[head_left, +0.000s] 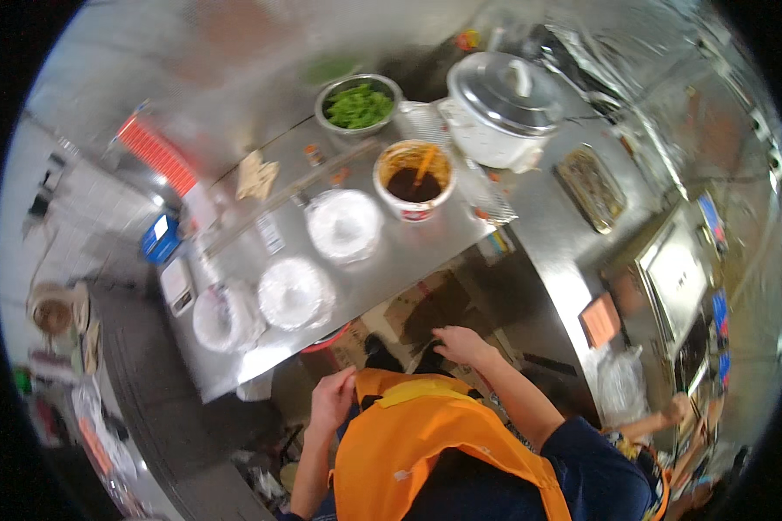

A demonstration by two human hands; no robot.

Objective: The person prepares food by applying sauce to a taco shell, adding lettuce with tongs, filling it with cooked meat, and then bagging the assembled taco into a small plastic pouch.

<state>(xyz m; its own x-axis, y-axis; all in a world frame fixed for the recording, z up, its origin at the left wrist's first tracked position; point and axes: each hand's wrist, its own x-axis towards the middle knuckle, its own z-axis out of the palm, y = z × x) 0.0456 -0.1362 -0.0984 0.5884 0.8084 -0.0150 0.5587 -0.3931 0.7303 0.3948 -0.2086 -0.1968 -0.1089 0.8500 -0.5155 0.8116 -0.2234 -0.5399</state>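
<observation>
My left hand is closed on the upper edge of an orange apron, worn over dark clothing, with a yellow band along its top. Out in front of the apron and apart from it, my right hand has its fingers curled inward; whatever they hold, if anything, is hidden. Beyond the hands, three white bowls wrapped in clear plastic stand on a steel table: a far bowl, a middle bowl and a left bowl. Behind them stands a white tub of dark sauce with an orange-handled utensil in it.
A steel bowl of green leaves and a lidded white cooker stand at the back. To the right are a shallow tray, a steel box and a plastic bag. Another person's arm enters at lower right.
</observation>
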